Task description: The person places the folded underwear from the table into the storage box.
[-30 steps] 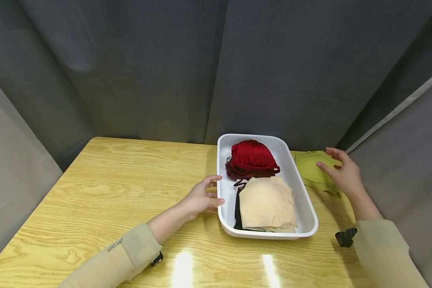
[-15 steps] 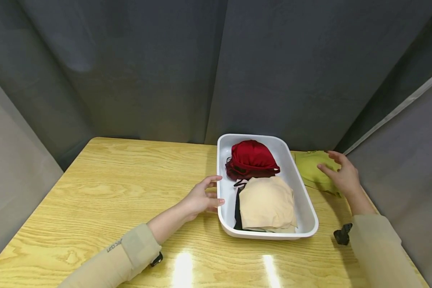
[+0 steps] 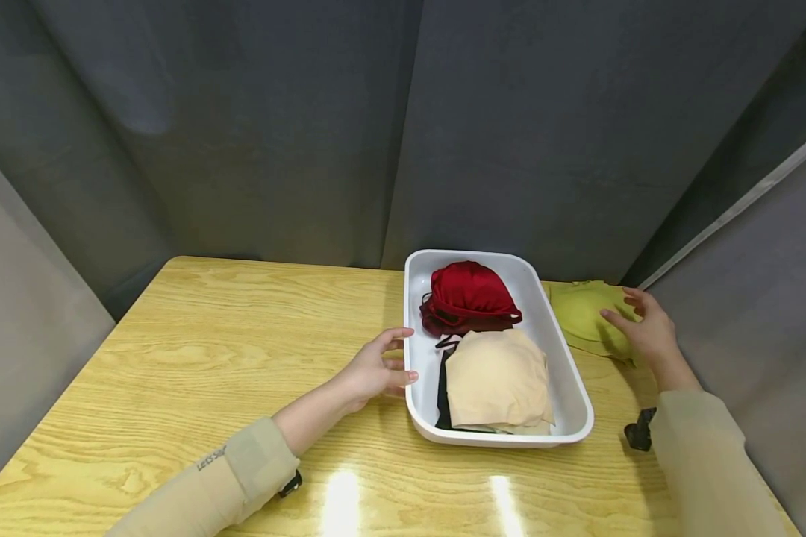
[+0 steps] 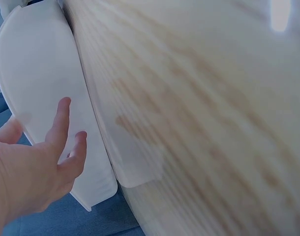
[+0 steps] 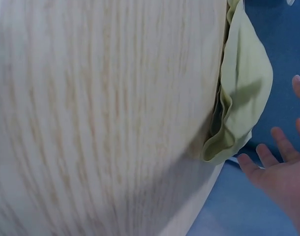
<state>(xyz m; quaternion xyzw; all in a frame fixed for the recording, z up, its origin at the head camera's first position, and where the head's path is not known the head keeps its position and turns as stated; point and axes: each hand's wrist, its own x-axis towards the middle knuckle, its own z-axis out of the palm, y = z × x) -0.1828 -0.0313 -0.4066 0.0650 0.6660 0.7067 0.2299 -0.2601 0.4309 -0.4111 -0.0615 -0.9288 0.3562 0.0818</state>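
Note:
My left hand (image 3: 375,371) rests at the left rim of a white plastic bin (image 3: 580,395). Its thumb tip lies over the rim, and its loosely spread fingers (image 4: 61,120) stand by the outer wall. To the right of the bin, a folded yellow-green bra (image 3: 580,313) lies on the table. My right hand (image 3: 650,333) hovers at the bra's right side, fingers spread and holding nothing. In the right wrist view, a gap shows between the fingers (image 5: 283,145) and the bra (image 5: 246,81).
Inside the bin, a red satin bra (image 3: 473,289) lies at the back and a folded beige garment (image 3: 499,379) at the front, over black fabric (image 3: 445,399). Dark grey curtains (image 3: 275,134) hang behind the wooden table (image 3: 242,335); a grey partition (image 3: 766,313) stands at the right.
My right hand has dropped slightly and shifted a little beside the yellow-green bra. The left hand and the bin look unmoved.

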